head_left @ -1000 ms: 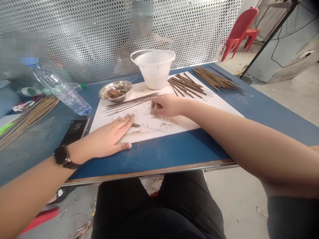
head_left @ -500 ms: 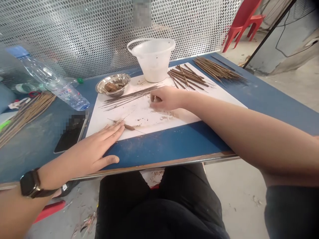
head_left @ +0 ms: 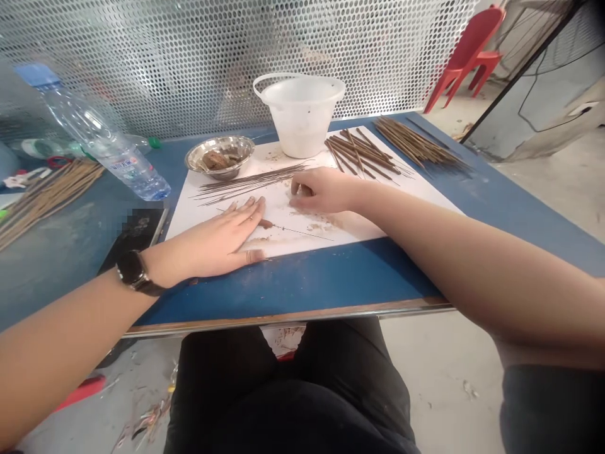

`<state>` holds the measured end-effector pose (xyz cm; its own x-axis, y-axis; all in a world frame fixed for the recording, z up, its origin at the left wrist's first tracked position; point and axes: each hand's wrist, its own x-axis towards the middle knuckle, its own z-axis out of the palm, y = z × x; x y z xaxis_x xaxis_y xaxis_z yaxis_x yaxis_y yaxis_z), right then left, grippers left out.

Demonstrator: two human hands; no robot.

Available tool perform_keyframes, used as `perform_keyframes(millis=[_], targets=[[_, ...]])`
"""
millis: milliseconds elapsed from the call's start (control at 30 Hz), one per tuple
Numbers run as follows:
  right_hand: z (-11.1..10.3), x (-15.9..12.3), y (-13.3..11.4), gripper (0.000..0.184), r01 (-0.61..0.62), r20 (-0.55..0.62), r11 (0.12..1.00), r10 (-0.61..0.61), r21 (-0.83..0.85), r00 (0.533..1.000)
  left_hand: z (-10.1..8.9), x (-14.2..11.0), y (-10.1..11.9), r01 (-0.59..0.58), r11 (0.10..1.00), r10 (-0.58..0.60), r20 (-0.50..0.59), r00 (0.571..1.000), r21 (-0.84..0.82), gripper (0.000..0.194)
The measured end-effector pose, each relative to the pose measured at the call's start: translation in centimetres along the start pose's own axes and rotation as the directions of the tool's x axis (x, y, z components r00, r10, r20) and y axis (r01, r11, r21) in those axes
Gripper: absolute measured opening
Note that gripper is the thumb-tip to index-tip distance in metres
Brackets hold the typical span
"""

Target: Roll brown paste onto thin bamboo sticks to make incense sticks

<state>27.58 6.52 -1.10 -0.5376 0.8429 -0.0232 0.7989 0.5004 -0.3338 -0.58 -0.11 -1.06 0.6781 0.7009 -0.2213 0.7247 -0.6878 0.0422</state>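
Note:
My left hand (head_left: 222, 236) lies flat, fingers stretched out, on a white sheet (head_left: 401, 189), pressing on a thin stick (head_left: 302, 232) with brown paste on one end. My right hand (head_left: 324, 189) rests a little further back on the sheet, fingers curled over brown crumbs; what it holds is hidden. A fan of bare thin sticks (head_left: 250, 183) lies just behind both hands. A steel bowl (head_left: 220, 156) of brown paste and a white plastic bucket (head_left: 302, 113) stand at the sheet's far edge. Coated brown sticks (head_left: 359, 154) lie to the right of the bucket.
A blue table (head_left: 331, 277) carries everything. A water bottle (head_left: 99, 145) lies at the left, with a dark phone (head_left: 135, 236) near my left wrist. More stick bundles lie at the far left (head_left: 42, 195) and far right (head_left: 416, 142). A perforated metal screen (head_left: 189, 57) stands behind; a red chair (head_left: 466, 53) beyond.
My left hand slid back towards me and then forward again over the stick, which rolled with it. My right hand stayed put.

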Motion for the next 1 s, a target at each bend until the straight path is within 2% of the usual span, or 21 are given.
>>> perform_keyframes(millis=[300,433,533,800,900,1000], targets=[[0.1,0.1,0.2,0.026,-0.002,-0.003,1.000,0.002,0.017,1.000,1.8,-6.0,0.7,-0.003,1.000,0.004,-0.039,0.999,0.020,0.116],[0.0,-0.1,0.0,0.025,-0.015,0.012,1.000,0.015,0.026,1.000,1.9,-7.2,0.8,0.007,0.999,-0.006,-0.042,0.999,0.036,0.118],[0.0,-0.1,-0.1,0.026,-0.010,0.013,1.000,0.010,0.021,1.000,1.6,-6.2,0.8,-0.008,1.000,0.008,-0.030,1.000,0.021,0.116],[0.1,-0.2,-0.2,0.027,0.001,-0.004,1.000,-0.001,-0.012,1.000,-0.2,0.0,0.1,-0.001,1.000,0.001,0.004,1.000,0.008,0.111],[0.2,-0.1,0.1,0.028,0.017,-0.011,1.000,-0.017,-0.006,1.000,-0.5,0.4,0.4,0.031,1.000,-0.030,0.034,0.999,-0.002,0.112],[0.4,0.0,0.3,0.030,0.018,-0.006,1.000,-0.018,0.002,1.000,-0.2,-0.8,0.9,0.059,0.998,-0.059,0.051,0.997,0.005,0.117]])
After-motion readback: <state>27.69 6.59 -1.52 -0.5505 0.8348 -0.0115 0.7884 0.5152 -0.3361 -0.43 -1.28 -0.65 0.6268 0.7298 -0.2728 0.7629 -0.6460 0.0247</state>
